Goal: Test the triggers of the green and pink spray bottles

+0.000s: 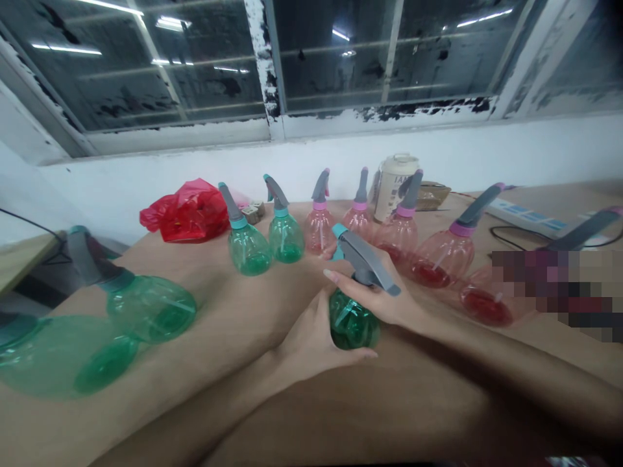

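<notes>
A green spray bottle with a grey trigger head and teal nozzle stands tilted in front of me on the table. Around its lower body curve the fingers and thumb of my left hand. My right hand grips it higher up, at the neck just under the grey spray head. The fingertips on the far side are partly hidden. Just beyond my hands are a pink spray bottle and another pink spray bottle.
More green spray bottles stand at the left and back. Pink spray bottles line the right. Along the wall lie a red plastic bag, a white canister and a power strip with a black cable.
</notes>
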